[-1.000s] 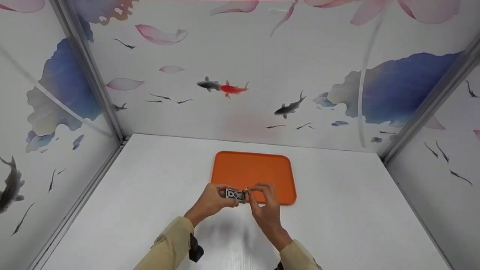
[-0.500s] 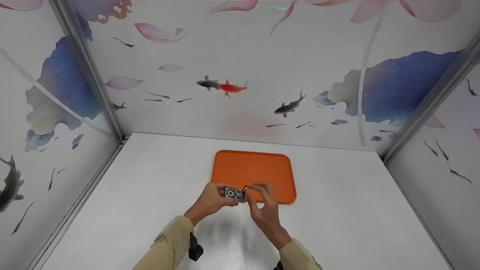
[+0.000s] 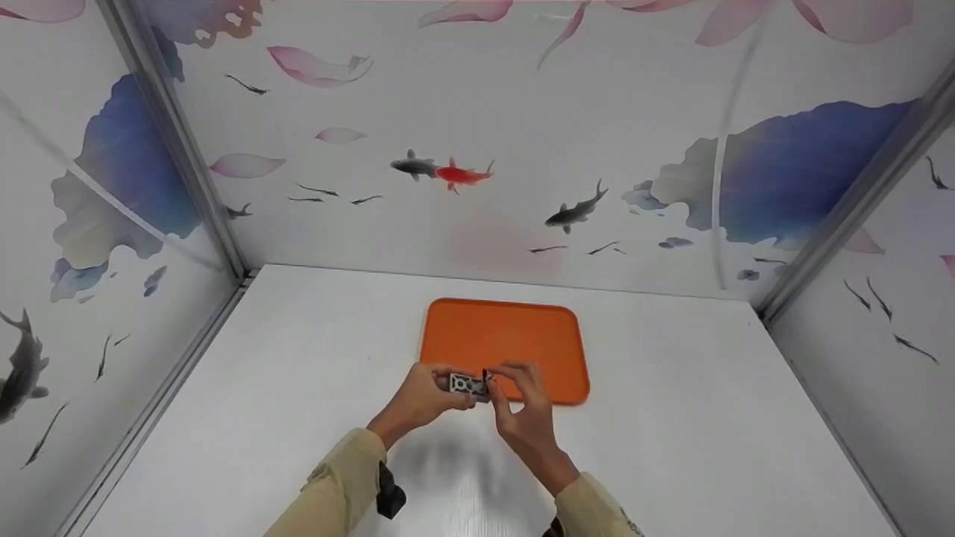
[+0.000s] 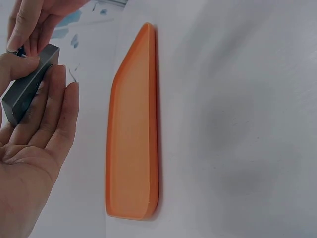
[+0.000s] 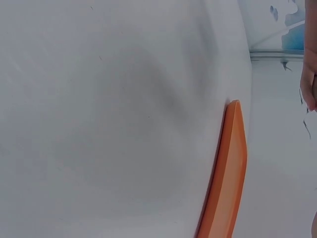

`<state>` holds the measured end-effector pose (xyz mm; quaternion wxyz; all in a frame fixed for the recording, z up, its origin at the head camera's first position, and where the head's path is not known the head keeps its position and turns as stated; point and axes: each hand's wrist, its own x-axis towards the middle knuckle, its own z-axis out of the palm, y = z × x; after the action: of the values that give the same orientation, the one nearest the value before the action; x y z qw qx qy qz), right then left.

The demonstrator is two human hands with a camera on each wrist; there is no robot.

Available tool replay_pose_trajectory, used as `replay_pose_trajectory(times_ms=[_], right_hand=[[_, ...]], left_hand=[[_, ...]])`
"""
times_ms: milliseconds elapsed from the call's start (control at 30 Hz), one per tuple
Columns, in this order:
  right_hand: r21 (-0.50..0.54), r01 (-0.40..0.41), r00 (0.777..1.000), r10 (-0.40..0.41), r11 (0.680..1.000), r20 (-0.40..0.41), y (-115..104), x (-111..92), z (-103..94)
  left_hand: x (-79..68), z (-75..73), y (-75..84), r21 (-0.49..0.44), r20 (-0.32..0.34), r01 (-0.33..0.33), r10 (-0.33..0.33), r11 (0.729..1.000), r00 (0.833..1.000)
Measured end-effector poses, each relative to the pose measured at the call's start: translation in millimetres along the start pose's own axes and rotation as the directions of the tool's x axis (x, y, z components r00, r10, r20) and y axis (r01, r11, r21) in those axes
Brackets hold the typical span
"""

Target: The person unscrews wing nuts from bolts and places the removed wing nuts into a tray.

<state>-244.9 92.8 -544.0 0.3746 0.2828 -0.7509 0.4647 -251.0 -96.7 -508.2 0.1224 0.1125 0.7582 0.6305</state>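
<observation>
My left hand (image 3: 425,399) grips a small grey rectangular block (image 3: 464,385) between thumb and fingers, above the near edge of an orange tray (image 3: 507,328). In the head view, the block's face has a light pattern with round shapes. The left wrist view shows its smooth grey side (image 4: 32,89), with the fingers along it. At the block's right end, my right hand (image 3: 528,414) pinches a tiny dark piece (image 3: 486,374) between thumb and index finger. Fingertips hide most of that piece, so its kind is unclear. In the right wrist view, the left hand (image 5: 309,82) shows only at the edge.
The orange tray lies on a white table (image 3: 671,418) near the back wall. White panels (image 3: 507,224) with painted fish and petals enclose the table at the back and both sides. Grey metal posts (image 3: 186,149) stand at the corners.
The right hand has shifted slightly left, and its fingertips have turned the tiny piece, which now shows dark and upright at the block's end. The left hand and block stay nearly still.
</observation>
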Motion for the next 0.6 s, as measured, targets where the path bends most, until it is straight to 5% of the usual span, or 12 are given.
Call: replay_pose_trajectory(times_ms=[600], right_hand=[[-0.057, 0.037, 0.997, -0.040, 0.998, -0.062, 7.2, 1.6, -0.4]], left_hand=[[-2.1, -2.5, 0.0, 0.006, -0.007, 0.016, -0.016, 1.000, 1.000]])
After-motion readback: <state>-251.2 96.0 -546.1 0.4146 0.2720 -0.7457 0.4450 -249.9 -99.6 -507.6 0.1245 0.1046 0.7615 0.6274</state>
